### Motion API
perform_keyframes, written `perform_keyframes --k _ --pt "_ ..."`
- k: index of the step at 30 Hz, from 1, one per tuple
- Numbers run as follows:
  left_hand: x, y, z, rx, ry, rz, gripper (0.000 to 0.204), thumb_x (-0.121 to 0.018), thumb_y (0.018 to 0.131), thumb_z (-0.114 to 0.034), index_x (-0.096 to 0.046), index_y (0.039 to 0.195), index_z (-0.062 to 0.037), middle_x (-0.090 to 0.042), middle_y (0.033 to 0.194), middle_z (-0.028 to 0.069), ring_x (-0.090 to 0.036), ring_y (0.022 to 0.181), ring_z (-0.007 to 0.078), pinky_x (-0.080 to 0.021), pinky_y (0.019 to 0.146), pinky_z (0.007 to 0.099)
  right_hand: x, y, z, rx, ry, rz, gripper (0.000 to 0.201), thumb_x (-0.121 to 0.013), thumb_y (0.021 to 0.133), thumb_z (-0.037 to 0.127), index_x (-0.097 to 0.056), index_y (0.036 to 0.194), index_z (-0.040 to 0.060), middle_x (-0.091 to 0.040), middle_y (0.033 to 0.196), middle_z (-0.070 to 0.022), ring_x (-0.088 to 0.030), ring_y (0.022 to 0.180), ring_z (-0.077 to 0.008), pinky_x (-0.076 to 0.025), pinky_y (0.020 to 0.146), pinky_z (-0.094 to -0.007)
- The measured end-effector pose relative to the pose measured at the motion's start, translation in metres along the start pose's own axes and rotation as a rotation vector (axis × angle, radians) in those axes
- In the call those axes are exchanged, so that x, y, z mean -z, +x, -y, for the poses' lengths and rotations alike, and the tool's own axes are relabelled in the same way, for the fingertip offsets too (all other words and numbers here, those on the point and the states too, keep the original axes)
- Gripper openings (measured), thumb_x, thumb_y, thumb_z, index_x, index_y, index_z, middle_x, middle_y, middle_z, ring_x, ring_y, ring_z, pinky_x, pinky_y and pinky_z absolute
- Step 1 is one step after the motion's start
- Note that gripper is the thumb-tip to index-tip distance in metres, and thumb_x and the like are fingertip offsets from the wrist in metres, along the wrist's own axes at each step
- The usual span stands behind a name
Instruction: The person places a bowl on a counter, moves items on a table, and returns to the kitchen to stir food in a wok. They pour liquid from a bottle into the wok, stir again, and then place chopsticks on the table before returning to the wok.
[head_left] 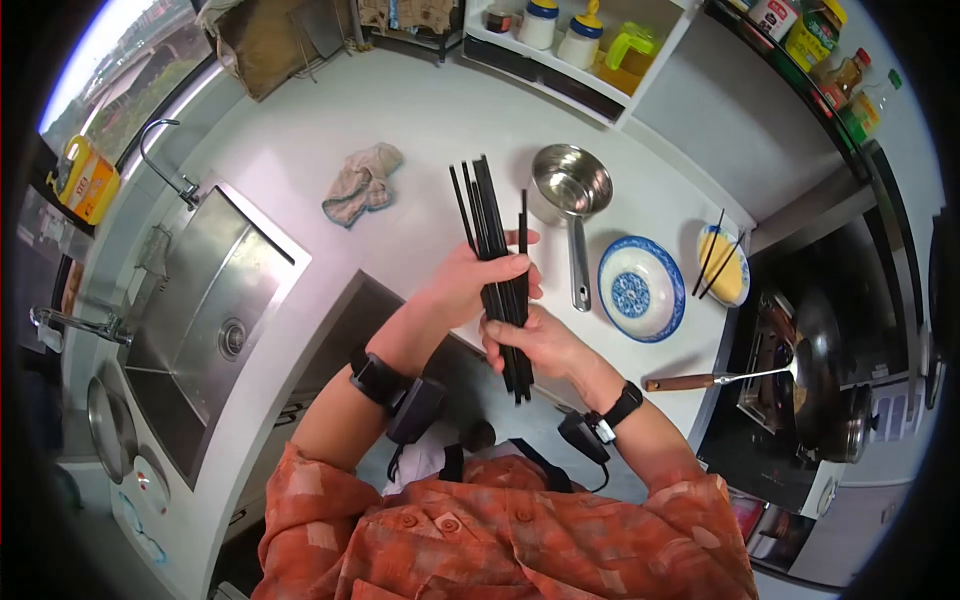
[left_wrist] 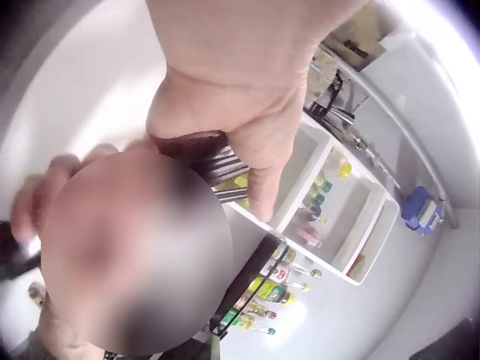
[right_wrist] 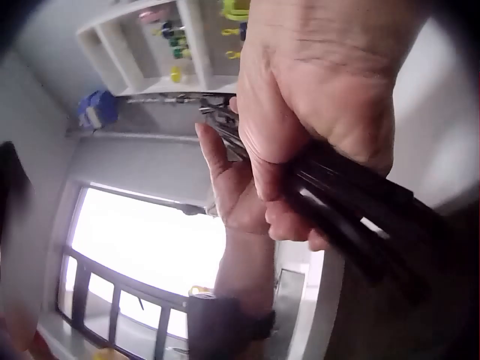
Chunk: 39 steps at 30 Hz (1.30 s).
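A bundle of several black chopsticks (head_left: 486,205) is held upright over the counter's front edge, both hands around it. My left hand (head_left: 468,284) grips it around the middle, thumb across the near side and fingertips showing at the right. Lower down, my right hand (head_left: 542,341) holds the same bundle close to its bottom ends. One chopstick stands a little apart from the others at the top right. In the right wrist view, the chopsticks (right_wrist: 352,202) run out of the right fist. The left wrist view is partly blurred, with the chopsticks (left_wrist: 229,166) showing beside the left thumb.
A steel saucepan (head_left: 571,180) and a blue-patterned bowl (head_left: 641,290) stand right of the hands. Beyond is a dish of yellow food (head_left: 724,266) with two chopsticks across it. A crumpled cloth (head_left: 363,184) lies left, near the sink (head_left: 200,320). A wooden-handled utensil (head_left: 690,382) reaches toward the stove.
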<state>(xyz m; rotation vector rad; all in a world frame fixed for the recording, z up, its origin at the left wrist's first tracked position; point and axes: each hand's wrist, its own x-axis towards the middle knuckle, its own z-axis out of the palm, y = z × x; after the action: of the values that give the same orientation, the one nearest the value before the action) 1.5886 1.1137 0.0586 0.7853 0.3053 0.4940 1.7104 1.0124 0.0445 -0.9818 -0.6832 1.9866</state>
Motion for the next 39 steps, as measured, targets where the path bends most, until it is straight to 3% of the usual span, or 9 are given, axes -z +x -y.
perform_keyframes --k 3,5,10,14,20,22,27,35,39 --pt "-0.003 0.013 -0.036 -0.055 0.232 -0.001 0.033 -0.066 0.078 -0.009 -0.053 0.107 0.0006 -0.059 0.075 0.0074 -0.06 0.067 0.0152 -0.05 0.059 0.0278 0.002 0.034 0.02 0.251 -0.555 -0.161 0.016 -0.06 0.085 0.016 -0.053 0.092 0.0041 -0.052 0.07 -0.0005 -0.052 0.066 -0.0087 -0.042 0.06 -0.0242" --pt "-0.018 0.014 -0.058 -0.072 0.375 0.01 0.021 -0.069 0.075 -0.008 -0.061 0.091 0.0013 -0.058 0.068 0.0037 -0.056 0.059 0.0075 -0.045 0.052 0.0208 -0.001 0.048 0.029 0.367 -0.603 -0.234 0.016 -0.061 0.084 0.014 -0.053 0.093 0.004 -0.053 0.072 0.0003 -0.052 0.068 -0.0085 -0.042 0.061 -0.0244" --pt "0.004 0.027 -0.031 -0.099 0.512 -0.022 0.016 -0.073 0.072 -0.011 -0.064 0.081 -0.0023 -0.059 0.069 0.0013 -0.054 0.063 0.0065 -0.045 0.057 0.0226 0.024 0.082 0.011 0.773 -0.642 -0.32 0.028 -0.064 0.077 0.006 -0.051 0.102 0.0031 -0.053 0.094 -0.0014 -0.052 0.082 -0.0093 -0.045 0.069 -0.0249" --pt "0.018 0.027 -0.017 -0.067 0.505 0.007 0.015 -0.074 0.071 -0.012 -0.065 0.079 -0.0032 -0.061 0.075 0.0005 -0.055 0.072 0.0078 -0.046 0.068 0.0243 0.036 0.086 -0.009 0.701 -0.663 -0.383 0.031 -0.065 0.077 0.006 -0.049 0.103 0.0025 -0.052 0.099 -0.0028 -0.052 0.084 -0.0098 -0.045 0.069 -0.0244" --pt "0.038 0.041 0.002 -0.103 0.508 -0.12 0.012 -0.069 0.076 -0.011 -0.064 0.083 -0.0017 -0.06 0.074 0.0 -0.055 0.07 0.0068 -0.046 0.065 0.0235 0.048 0.1 -0.027 0.699 -0.662 -0.453 0.032 -0.069 0.074 0.003 -0.051 0.1 0.0008 -0.055 0.09 -0.002 -0.053 0.083 -0.0113 -0.045 0.071 -0.0243" --pt "0.037 0.046 -0.001 -0.15 0.467 -0.153 0.014 -0.065 0.081 -0.013 -0.062 0.086 -0.0006 -0.057 0.067 0.0002 -0.052 0.061 0.0064 -0.044 0.056 0.0227 0.05 0.103 -0.028 0.475 -0.48 -0.477 0.029 -0.065 0.079 0.009 -0.048 0.102 0.0023 -0.053 0.097 -0.0034 -0.052 0.084 -0.0096 -0.045 0.068 -0.0238" --pt "0.043 0.042 -0.006 -0.126 0.26 -0.317 0.022 -0.061 0.084 -0.019 -0.053 0.094 -0.0005 -0.046 0.055 -0.0001 -0.042 0.044 0.008 -0.035 0.041 0.0237 0.005 0.084 -0.008 0.234 -0.556 -0.48 0.027 -0.063 0.083 0.019 -0.048 0.094 -0.0004 -0.055 0.062 -0.0032 -0.055 0.055 -0.0109 -0.043 0.051 -0.023" --pt "0.041 -0.004 0.008 0.027 -0.184 -0.456 0.025 -0.062 0.084 -0.024 -0.05 0.095 -0.0054 -0.045 0.056 -0.0001 -0.044 0.047 0.0135 -0.041 0.051 0.0316 -0.024 0.033 -0.031 0.016 -0.208 -0.193 0.019 -0.055 0.088 0.021 -0.045 0.083 0.0057 -0.044 0.056 0.0011 -0.047 0.043 -0.0096 -0.037 0.036 -0.0244" --pt "0.02 -0.051 0.04 -0.038 -0.175 -0.348 0.034 -0.056 0.087 -0.029 -0.046 0.109 -0.005 -0.056 0.074 0.0094 -0.056 0.07 0.0219 -0.048 0.062 0.0371 -0.023 -0.006 -0.048 -0.149 0.033 -0.009 0.022 -0.053 0.09 0.025 -0.045 0.082 0.0066 -0.044 0.056 0.0 -0.046 0.042 -0.011 -0.038 0.037 -0.0263"
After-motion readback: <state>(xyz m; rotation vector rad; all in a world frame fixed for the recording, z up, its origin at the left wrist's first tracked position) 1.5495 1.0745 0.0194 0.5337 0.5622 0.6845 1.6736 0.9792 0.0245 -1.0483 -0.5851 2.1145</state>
